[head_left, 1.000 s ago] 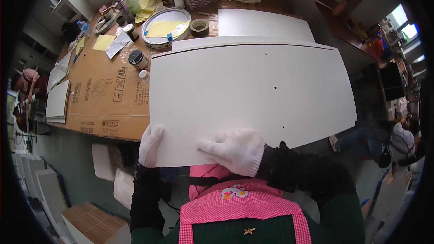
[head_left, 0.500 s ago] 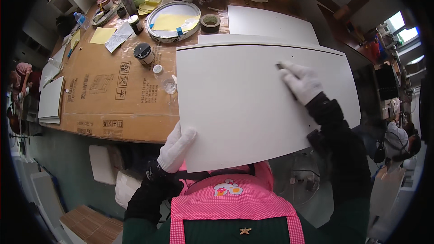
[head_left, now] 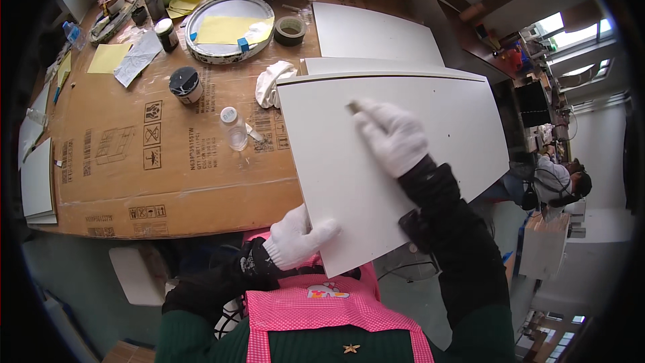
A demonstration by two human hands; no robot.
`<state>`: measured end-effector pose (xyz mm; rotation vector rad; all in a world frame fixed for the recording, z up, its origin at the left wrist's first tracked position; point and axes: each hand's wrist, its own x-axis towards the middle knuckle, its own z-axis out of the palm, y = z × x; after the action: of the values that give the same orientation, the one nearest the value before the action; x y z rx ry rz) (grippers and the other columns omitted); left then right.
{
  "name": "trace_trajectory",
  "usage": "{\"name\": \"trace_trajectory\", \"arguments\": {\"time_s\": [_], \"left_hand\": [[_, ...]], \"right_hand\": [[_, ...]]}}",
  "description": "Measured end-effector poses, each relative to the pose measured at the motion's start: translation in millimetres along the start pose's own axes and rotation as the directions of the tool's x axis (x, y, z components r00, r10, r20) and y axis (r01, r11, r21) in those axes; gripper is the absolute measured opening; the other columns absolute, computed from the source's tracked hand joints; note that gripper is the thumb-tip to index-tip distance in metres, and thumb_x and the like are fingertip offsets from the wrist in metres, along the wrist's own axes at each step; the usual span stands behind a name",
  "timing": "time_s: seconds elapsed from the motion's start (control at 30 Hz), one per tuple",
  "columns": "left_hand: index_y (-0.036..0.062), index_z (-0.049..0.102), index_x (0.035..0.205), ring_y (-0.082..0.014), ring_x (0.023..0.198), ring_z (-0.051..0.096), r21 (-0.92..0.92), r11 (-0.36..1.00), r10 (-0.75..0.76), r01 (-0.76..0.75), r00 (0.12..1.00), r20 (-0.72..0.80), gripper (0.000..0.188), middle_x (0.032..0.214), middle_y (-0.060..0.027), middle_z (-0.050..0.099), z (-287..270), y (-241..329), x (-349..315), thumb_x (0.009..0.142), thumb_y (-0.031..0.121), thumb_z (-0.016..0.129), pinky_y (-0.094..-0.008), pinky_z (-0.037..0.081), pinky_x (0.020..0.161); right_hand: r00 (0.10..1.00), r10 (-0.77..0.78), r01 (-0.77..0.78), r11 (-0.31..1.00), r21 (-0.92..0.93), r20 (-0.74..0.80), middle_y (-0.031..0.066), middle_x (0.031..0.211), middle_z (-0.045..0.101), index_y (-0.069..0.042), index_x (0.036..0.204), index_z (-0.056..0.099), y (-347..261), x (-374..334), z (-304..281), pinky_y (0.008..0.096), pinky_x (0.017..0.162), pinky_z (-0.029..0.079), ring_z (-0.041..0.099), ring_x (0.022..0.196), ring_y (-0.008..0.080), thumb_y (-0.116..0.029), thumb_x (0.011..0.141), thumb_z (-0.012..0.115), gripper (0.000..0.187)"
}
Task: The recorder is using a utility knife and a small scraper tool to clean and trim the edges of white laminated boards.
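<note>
A large white panel point(head_left: 349, 168) with a dark groove along its far edge lies over the table's front edge. My left hand point(head_left: 300, 236), in a white glove, grips the panel's near left edge, thumb on top and fingers hidden below. My gloved right hand point(head_left: 396, 136) is over the panel's upper middle, fingers closed on a small grey-brown piece point(head_left: 353, 106). That piece seems to touch the white surface, but its kind does not show. Left of the panel's far corner is a crumpled white cloth point(head_left: 272, 83).
More white panels point(head_left: 376, 35) lie behind. On the cardboard-covered table point(head_left: 127, 195) stand a clear bottle with white cap point(head_left: 234, 129), a dark-lidded jar point(head_left: 185, 85), a tape roll point(head_left: 289, 31) and a round lid point(head_left: 228, 10) bearing yellow paper. A person point(head_left: 554, 178) is at far right.
My right hand has slid leftward over the panel with the small piece. The panel now sits more slanted, its near corner turned rightward. The white cloth has come into sight; the whole view has shifted.
</note>
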<state>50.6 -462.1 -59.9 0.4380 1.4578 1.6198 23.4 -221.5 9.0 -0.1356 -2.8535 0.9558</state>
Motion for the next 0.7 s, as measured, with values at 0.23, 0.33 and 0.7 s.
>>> {"name": "trace_trajectory", "arguments": {"time_s": [0.23,0.33,0.7], "left_hand": [[-0.0036,0.057,0.118,-0.0177,0.093,0.064,-0.028,0.999,0.019,-0.017,0.996,0.088,0.038,0.101,-0.0123,0.067,-6.7,4.4,1.6,0.092,0.025,0.059,-0.0319,0.051,0.085],[-0.0028,0.058,0.118,-0.0205,0.094,0.066,-0.012,0.999,0.042,-0.041,0.995,0.088,0.041,0.102,-0.0155,0.068,-1.0,-2.8,5.4,0.092,0.028,0.06,-0.033,0.051,0.086],[-0.0024,0.061,0.113,-0.018,0.077,0.068,0.027,0.994,0.102,-0.104,0.993,0.064,0.039,0.089,-0.0124,0.07,-1.4,-8.9,4.8,0.09,0.029,0.061,-0.0313,0.054,0.072]], "right_hand": [[0.951,0.304,-0.285,0.932,0.223,-0.056,0.0179,0.113,0.069,-0.001,0.123,0.063,16.6,20.8,-18.8,0.0304,0.094,0.049,0.067,0.105,0.0231,-0.015,0.095,0.059,0.032],[0.934,0.261,-0.273,0.962,-0.015,-0.244,0.0182,0.113,0.069,-0.001,0.124,0.063,67.0,33.3,-36.0,0.0303,0.096,0.049,0.066,0.105,0.0239,-0.016,0.095,0.059,0.032],[0.956,0.208,-0.221,0.974,-0.042,-0.206,0.0178,0.109,0.07,-0.004,0.12,0.065,47.4,62.2,-23.5,0.0313,0.093,0.051,0.068,0.102,0.0263,-0.023,0.094,0.06,0.033]]}}
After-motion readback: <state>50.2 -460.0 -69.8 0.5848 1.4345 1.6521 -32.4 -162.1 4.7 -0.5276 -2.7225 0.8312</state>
